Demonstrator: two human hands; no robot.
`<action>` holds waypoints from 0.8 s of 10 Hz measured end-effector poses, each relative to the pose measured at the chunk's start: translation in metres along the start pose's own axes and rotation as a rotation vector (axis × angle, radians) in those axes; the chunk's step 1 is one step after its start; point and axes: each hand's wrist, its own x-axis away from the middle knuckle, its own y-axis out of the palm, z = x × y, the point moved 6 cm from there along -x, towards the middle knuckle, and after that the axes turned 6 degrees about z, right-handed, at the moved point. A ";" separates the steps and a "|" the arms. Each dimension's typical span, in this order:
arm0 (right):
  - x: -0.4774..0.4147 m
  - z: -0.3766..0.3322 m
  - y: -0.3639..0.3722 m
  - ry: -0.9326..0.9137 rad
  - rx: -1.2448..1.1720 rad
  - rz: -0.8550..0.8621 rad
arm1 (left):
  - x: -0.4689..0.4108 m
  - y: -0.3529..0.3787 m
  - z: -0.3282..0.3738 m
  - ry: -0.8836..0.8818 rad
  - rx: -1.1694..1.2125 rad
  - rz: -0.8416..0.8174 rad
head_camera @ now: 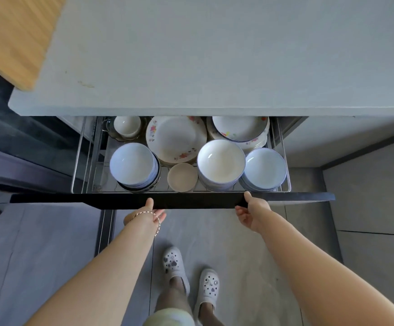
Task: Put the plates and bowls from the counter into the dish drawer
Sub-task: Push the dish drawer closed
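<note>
The dish drawer (191, 200) stands pulled out under the grey counter (214, 67). Its wire rack holds a stack of pale blue bowls (132, 164) at the left, a small beige bowl (182, 177), a white bowl on a stack (220, 160), more blue bowls (265, 168) at the right, a floral plate stack (176, 137), another plate stack (240, 129) and a small white cup (127, 125). My left hand (150, 214) grips the black drawer front, thumb on top. My right hand (253, 211) grips the same front further right.
A wooden cutting board (12, 38) lies on the counter's far left corner. A dark appliance front (15, 142) stands left of the drawer. Grey tile floor and my feet in white clogs (191, 276) lie below the drawer front.
</note>
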 end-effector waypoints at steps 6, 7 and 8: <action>-0.003 -0.123 0.083 -0.032 -0.562 -0.141 | 0.014 0.081 -0.156 0.341 -1.656 -0.248; 0.001 -0.144 0.095 -0.040 -0.664 -0.205 | 0.014 0.088 -0.179 0.322 -1.867 -0.375; -0.003 -0.158 0.100 -0.046 -0.696 -0.217 | 0.016 0.090 -0.192 0.389 -1.855 -0.419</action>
